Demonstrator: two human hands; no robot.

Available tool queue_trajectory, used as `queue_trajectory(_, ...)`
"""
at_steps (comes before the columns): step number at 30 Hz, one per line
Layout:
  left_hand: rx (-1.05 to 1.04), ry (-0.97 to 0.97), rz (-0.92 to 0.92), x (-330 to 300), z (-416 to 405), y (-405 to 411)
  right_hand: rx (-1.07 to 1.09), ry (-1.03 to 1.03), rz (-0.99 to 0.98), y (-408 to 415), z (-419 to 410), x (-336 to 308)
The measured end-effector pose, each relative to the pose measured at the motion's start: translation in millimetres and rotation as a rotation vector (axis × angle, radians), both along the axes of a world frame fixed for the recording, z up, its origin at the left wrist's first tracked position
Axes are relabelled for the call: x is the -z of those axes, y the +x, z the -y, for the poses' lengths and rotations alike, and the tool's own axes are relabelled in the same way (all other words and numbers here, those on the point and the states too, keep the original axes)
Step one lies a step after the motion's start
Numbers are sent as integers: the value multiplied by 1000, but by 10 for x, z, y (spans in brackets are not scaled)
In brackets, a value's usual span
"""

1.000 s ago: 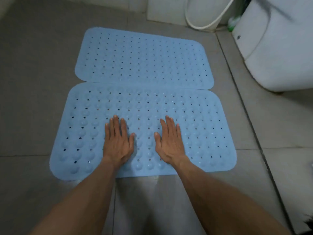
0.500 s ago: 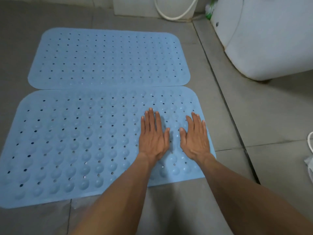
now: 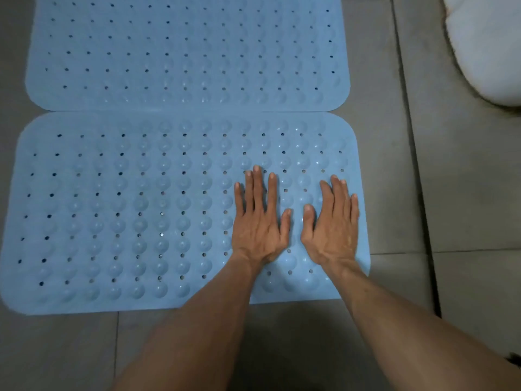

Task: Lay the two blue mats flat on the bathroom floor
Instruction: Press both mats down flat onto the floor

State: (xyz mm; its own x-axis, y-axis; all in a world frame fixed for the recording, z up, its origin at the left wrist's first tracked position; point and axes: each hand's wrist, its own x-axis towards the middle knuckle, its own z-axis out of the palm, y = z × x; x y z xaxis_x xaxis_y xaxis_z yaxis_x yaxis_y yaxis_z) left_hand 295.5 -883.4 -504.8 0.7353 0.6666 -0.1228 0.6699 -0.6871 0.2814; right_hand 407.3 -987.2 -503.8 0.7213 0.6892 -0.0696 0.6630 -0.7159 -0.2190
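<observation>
Two light blue rubber mats with rows of holes and round bumps lie flat on the grey tiled floor, long edges touching. The far mat (image 3: 186, 52) runs off the top of the view. The near mat (image 3: 118, 210) lies right in front of me. My left hand (image 3: 260, 221) rests palm down on the near mat's right part, fingers spread. Beside it, my right hand (image 3: 332, 224) presses palm down close to the mat's right edge. Neither hand holds anything.
The white base of a toilet (image 3: 487, 49) stands at the upper right. Grey floor tiles (image 3: 465, 277) with dark grout lines surround the mats on the right and near side.
Both hands slid from the middle of the near mat to its right end, still flat on it. The view has tilted down and moved closer to the mats.
</observation>
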Motion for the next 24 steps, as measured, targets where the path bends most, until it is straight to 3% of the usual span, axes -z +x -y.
queue_trajectory(9, -3, -97, -38, -3, -21, -2, -12, -6, -12, -4, -1, 33)
queue_trajectory(13, 114, -254, -46, -246, -274, -179, -24, -182, -110, -48, -51, -174)
queue_trajectory(16, 121, -144, -56, -491, -641, -548, -68, -250, -118, -161, -106, -499)
queue_trajectory(24, -19, -26, -138, -882, -1544, -1319, -190, -145, -189, -573, -1022, -1016)
